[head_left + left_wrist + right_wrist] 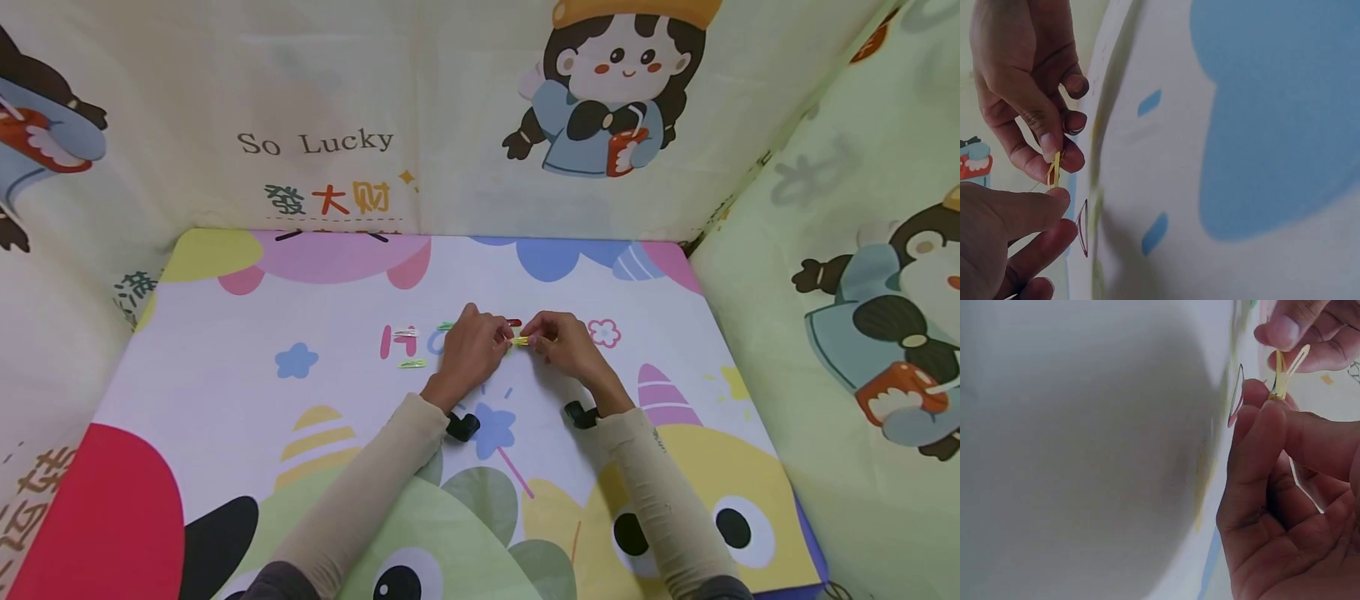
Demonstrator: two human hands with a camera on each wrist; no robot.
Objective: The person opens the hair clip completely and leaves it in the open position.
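Note:
A small yellow snap hair clip (1280, 384) is held up between the two hands, its narrow legs spread apart in the right wrist view. My right hand (567, 346) pinches one end of it between thumb and fingertips. From the other side my left hand (474, 346) has thumb and forefinger on the opposite end, pinching it in the left wrist view. Just behind the hands lies a red hair clip (513, 322) on the printed cloth, seen as a thin dark red loop (1083, 228) in the left wrist view.
Left of the hands lie a green clip (446, 326), a white clip (406, 333) and a light green clip (412, 364). A cartoon-printed cloth (225, 358) covers the table. Printed curtains (465, 125) stand at the back and both sides.

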